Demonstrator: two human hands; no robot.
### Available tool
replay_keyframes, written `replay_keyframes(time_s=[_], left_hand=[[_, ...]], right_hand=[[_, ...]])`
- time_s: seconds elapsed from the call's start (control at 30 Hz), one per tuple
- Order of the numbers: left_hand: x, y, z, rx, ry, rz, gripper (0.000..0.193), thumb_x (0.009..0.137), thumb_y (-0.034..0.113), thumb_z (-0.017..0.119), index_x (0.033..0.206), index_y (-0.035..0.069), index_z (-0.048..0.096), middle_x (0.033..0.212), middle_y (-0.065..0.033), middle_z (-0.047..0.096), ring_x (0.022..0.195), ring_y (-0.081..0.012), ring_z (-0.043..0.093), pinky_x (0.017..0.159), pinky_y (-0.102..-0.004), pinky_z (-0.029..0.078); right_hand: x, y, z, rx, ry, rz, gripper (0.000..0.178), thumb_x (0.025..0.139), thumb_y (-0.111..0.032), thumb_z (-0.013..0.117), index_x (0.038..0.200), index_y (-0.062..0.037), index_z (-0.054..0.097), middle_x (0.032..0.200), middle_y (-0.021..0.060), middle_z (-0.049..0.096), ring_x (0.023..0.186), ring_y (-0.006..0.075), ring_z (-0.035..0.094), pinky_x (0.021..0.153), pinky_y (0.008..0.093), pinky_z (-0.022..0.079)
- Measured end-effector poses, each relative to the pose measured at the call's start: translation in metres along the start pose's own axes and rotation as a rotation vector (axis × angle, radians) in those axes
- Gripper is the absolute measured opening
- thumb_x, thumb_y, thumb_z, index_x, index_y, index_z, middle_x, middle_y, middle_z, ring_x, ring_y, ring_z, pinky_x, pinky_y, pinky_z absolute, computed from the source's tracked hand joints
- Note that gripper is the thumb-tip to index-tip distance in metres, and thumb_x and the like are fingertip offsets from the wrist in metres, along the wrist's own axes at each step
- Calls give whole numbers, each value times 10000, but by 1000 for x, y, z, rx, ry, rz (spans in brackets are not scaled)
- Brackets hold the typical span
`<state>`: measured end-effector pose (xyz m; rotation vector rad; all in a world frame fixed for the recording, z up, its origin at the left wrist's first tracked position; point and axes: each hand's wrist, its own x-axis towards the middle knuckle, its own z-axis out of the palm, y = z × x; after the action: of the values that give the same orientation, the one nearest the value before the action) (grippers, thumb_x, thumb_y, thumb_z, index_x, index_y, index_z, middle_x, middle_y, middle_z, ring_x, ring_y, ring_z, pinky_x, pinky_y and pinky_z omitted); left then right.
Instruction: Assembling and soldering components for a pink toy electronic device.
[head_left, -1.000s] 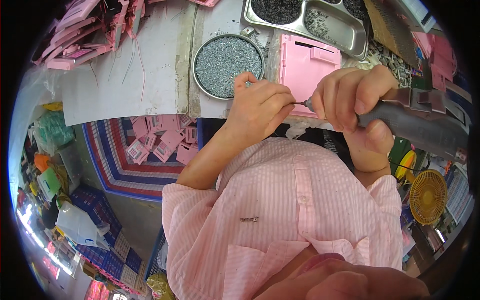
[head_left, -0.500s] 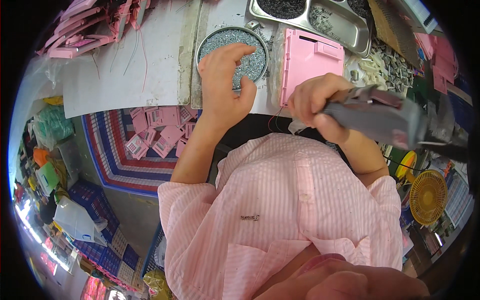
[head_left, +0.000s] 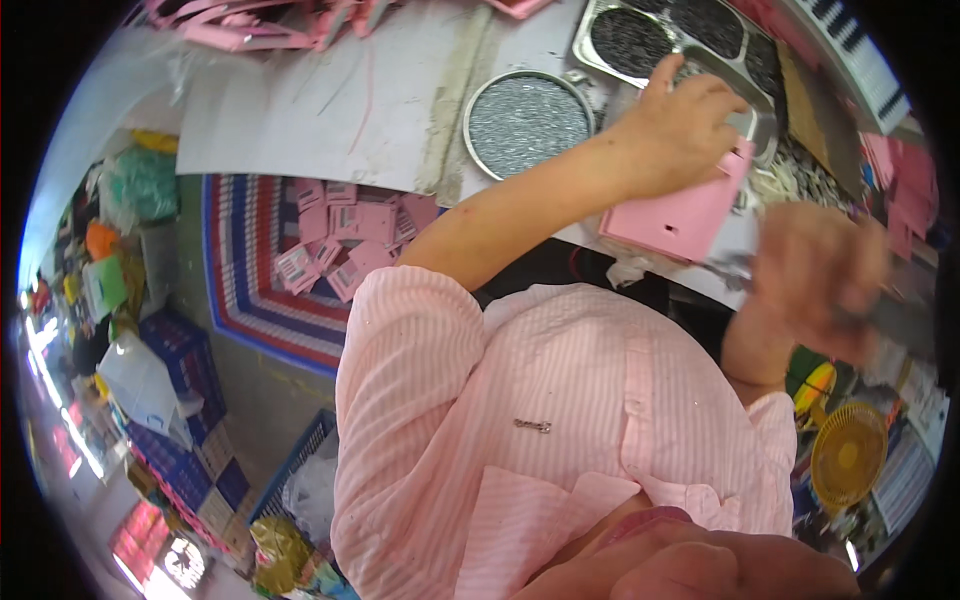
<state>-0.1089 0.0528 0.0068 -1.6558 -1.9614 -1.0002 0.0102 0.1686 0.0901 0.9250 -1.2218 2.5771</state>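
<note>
Left hand (head_left: 685,130), from dish (head_left: 466,128) to pink panel (head_left: 672,222), long axis toward upper right

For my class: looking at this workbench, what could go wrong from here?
1. The bare left forearm crosses close to the round metal dish of small silvery metal pieces, so a nudge might spill them.
2. The flat pink plastic case lies near the white tabletop's front edge, under the left hand; a careless push could perhaps tip it off.

Casing (head_left: 668,222) looks smooth plastic; tray (head_left: 766,124), shiny metal; shirt (head_left: 560,370), matt cloth.
</note>
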Motion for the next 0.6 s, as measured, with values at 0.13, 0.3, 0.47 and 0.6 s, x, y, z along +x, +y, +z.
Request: replay_keyframes(time_s=[0.13,0.3,0.47,0.6], left_hand=[[-65,-11,-111,-255,211,-149,414,731,192,797,1083,50,634,1346,-162,589,1133,-290,645,910,-486,557],[-296,-22,-165,-100,850,-1237,603,969,406,515,1394,-18,459,1336,-126,519,1227,-248,546,1043,-375,447],[-616,46,-137,-1042,1389,-1797,212,957,232,540,1079,72,607,906,-70,615,768,-220,608,633,-379,542],[-572,40,-77,-441,1222,-2327,370,907,243,642,1189,3,627,1110,-210,652,960,-350,652,800,-497,546]], right_hand=[[-7,-57,5,85,17,-165,330,778,-231,895,916,-132,612,611,-51,661,489,34,592,538,203,568],[-29,-53,-6,-3,124,-117,341,768,-257,887,912,-139,602,609,-62,662,483,29,584,544,197,553],[-14,-36,-10,-89,186,-35,350,848,-342,783,978,-142,527,580,-80,571,453,51,500,515,219,491],[-12,-42,-3,-298,322,90,402,891,-384,741,1040,-109,488,602,-53,526,492,75,473,576,243,458]])
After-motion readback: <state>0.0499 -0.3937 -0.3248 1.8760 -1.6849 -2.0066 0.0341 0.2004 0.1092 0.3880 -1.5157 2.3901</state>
